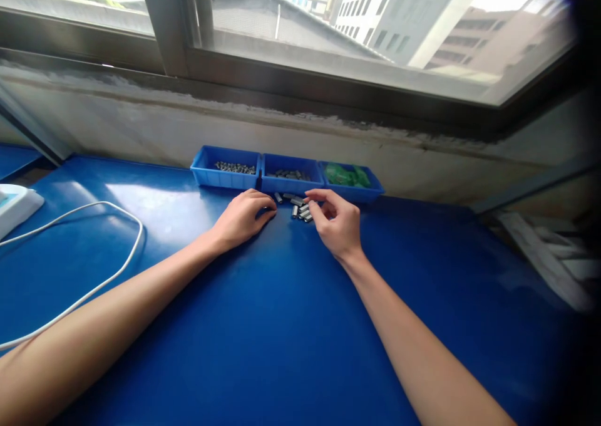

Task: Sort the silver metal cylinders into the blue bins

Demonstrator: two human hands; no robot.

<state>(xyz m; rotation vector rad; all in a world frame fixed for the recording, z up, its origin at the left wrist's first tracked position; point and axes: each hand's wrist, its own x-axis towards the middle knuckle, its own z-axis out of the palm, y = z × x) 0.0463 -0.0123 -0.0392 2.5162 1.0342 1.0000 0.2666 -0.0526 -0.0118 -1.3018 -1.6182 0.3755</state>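
A small pile of short metal cylinders (295, 212) lies on the blue table in front of the bins. My right hand (339, 224) is at the pile's right side. Its thumb and index finger pinch at the end of one metal cylinder (297, 201); the other fingers are curled. To the left of the pile, my left hand (245, 218) rests low over the table. Its fingers are bent, with the thumb tip close to the fingertips; whatever may be between them is hidden. One loose cylinder (278, 197) lies close to the left fingertips.
Three joined blue bins stand along the wall: the left bin (225, 178) has small metal parts, the middle bin (293, 184) cylinders, the right bin (359, 194) green plastic. A white cable (136, 250) loops across the table (263, 338) by a white device (16, 203). A window (300, 78) is above.
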